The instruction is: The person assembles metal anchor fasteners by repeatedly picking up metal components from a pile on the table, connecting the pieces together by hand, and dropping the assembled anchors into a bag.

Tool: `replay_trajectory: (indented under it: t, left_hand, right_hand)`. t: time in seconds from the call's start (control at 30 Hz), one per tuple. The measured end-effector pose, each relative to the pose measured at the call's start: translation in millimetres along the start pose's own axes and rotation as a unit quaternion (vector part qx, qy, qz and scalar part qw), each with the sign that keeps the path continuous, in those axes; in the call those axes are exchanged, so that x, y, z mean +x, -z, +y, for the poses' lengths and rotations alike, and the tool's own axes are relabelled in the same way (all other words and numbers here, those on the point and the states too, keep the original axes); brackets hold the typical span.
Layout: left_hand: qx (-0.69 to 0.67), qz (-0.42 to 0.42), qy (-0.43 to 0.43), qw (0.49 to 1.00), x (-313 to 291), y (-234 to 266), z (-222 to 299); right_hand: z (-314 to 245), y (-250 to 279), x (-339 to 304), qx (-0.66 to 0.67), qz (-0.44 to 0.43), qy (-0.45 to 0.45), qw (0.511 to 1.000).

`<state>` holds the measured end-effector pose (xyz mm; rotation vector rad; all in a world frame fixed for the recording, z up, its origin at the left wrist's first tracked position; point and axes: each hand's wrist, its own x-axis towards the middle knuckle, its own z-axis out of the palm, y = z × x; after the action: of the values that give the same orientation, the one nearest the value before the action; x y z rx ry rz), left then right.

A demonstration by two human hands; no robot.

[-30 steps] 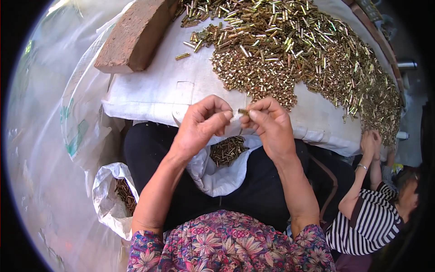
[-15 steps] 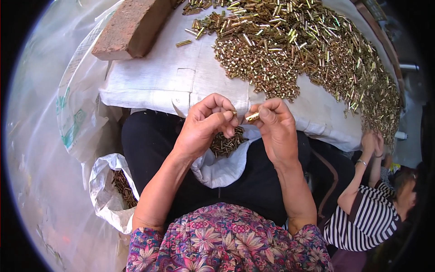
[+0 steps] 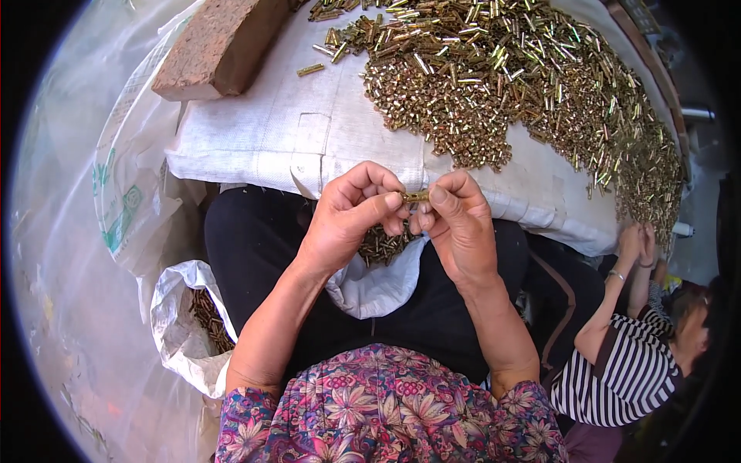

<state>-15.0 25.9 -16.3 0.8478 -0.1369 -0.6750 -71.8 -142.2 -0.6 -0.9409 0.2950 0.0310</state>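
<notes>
Thumb and fingers of my left hand pinch the left end of a short brass-coloured metal tube. The other end is pinched in my right hand, so the part bridges both hands, lying nearly level. A small piece at the left fingertips is mostly hidden; I cannot tell how far it sits in the tube. Below my hands, a white sack in my lap holds dark brassy tubes. Just beyond are heaps of small short metal pieces and longer brassy tubes.
White woven sheeting covers the work surface. A reddish brick lies at its far left, near a single loose tube. On my left stands a white bag of tubes. At right, another person's hands touch the pile's edge.
My right hand has moved slightly left, bringing the tube against the left fingertips. The gap between my hands has closed, and the tube now spans them.
</notes>
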Motion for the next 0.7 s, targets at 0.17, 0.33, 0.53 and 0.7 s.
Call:
replay_trajectory:
  t: [0.17, 0.33, 0.53, 0.7]
  left_hand:
    - [0.102, -0.01, -0.035, 0.994, -3, 0, 1]
    - [0.039, -0.005, -0.034, 0.999, -4, 0, -5]
    - [0.002, -0.011, -0.05, 0.999, -3, -4, -13]
    - [-0.006, -0.005, -0.04, 0.999, -4, -4, -14]
  right_hand:
    - [3, 8, 0, 0.032, -0.002, -0.045, 0.998]
    - [8, 7, -4, 0.074, -0.002, -0.054, 0.996]
    - [7, 9, -7, 0.041, -0.008, -0.026, 0.999]
    - [4, 13, -9, -0.001, -0.014, -0.019, 1.0]
